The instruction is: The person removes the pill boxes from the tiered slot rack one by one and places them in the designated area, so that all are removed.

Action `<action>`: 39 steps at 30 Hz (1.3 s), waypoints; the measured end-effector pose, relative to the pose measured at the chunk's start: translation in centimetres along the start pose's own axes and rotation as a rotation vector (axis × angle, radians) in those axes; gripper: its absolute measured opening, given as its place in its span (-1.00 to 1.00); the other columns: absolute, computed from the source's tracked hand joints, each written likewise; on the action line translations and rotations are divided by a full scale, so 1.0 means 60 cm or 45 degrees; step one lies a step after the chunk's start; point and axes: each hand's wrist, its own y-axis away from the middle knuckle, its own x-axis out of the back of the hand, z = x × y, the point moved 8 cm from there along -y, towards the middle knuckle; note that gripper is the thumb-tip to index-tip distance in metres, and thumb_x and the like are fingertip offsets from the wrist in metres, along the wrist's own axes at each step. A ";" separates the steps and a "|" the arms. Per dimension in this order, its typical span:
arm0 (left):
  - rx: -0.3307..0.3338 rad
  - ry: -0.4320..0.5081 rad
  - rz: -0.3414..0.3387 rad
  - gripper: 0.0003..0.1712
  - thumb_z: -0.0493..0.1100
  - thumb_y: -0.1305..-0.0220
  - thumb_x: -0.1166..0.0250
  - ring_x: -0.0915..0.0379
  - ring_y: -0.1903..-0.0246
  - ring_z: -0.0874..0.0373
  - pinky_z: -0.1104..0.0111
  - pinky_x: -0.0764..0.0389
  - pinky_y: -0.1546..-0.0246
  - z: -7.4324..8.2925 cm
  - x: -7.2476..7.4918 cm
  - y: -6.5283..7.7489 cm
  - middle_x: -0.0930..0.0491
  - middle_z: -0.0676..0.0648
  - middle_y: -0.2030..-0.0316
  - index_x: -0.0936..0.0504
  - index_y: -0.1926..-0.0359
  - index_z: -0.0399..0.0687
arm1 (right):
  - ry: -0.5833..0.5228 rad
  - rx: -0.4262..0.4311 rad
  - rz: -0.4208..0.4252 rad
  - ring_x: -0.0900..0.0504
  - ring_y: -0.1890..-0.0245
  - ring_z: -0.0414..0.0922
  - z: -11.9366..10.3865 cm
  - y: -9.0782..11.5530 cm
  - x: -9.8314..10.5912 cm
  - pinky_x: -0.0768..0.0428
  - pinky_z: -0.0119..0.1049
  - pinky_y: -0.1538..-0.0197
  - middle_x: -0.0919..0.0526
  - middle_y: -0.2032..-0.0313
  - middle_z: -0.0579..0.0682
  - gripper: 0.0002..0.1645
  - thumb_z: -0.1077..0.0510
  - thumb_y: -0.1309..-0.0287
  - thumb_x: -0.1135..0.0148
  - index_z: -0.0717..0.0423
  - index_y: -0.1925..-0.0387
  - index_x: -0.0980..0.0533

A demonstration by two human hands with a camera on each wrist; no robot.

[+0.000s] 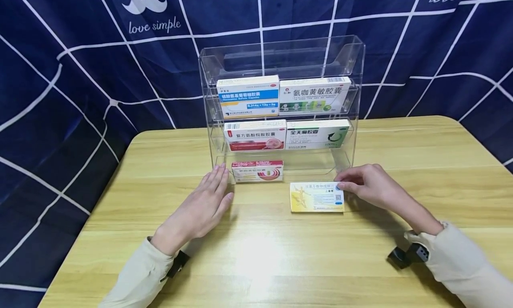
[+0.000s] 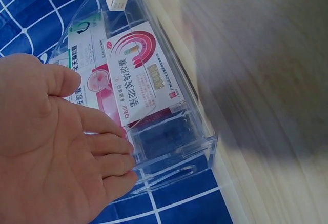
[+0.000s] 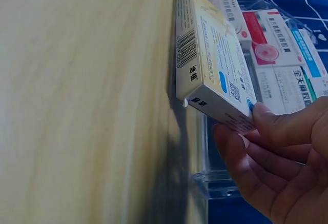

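Taking the rack as our landmark, we find it standing on the table, with the hanging cloth behind it. In the rack's top tier we note the upper-left box and the upper-right box; in its middle tier, the middle-left box and the middle-right box; at the left of its bottom tier, the lowest box. Before the rack's right half we locate the held box, and before its lower-right corner, the right hand. The left hand lies before the rack's lower-left corner.
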 end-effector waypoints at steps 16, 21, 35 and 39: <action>-0.008 -0.019 0.001 -0.30 0.02 -0.55 0.26 0.31 -0.46 -0.14 0.09 0.14 -0.45 0.002 0.002 0.000 0.18 -0.36 -0.46 0.08 -0.45 -0.42 | 0.140 0.060 0.040 -0.63 0.38 -0.12 -0.004 -0.005 -0.013 -0.63 -0.15 0.29 -0.73 0.36 0.05 -0.88 0.27 -0.13 -0.33 0.24 0.29 -0.69; -0.013 -0.022 -0.001 -0.31 0.01 -0.55 0.25 0.31 -0.46 -0.14 0.08 0.14 -0.45 0.004 0.002 -0.001 0.18 -0.37 -0.46 0.07 -0.44 -0.43 | 0.264 0.331 0.178 -0.58 0.52 -0.18 -0.050 0.009 -0.007 -0.62 -0.25 0.46 -0.69 0.47 0.00 -0.90 0.30 -0.05 -0.38 0.26 0.35 -0.65; -0.003 -0.023 -0.016 -0.30 0.01 -0.55 0.26 0.33 -0.46 -0.13 0.09 0.15 -0.45 0.003 0.003 -0.001 0.20 -0.36 -0.46 0.10 -0.45 -0.41 | 0.375 0.694 -0.016 -0.68 0.13 0.10 -0.115 0.035 -0.056 -0.68 -0.07 0.10 -0.66 0.08 0.19 -0.57 0.23 0.20 -0.54 0.26 0.18 -0.66; 0.002 -0.025 -0.020 -0.30 0.02 -0.55 0.27 0.33 -0.46 -0.13 0.09 0.15 -0.45 0.002 0.001 -0.001 0.21 -0.35 -0.46 0.10 -0.45 -0.41 | 0.365 0.666 -0.047 -0.68 0.15 0.12 -0.113 0.032 -0.060 -0.68 -0.06 0.11 -0.67 0.10 0.20 -0.62 0.29 0.18 -0.52 0.25 0.20 -0.67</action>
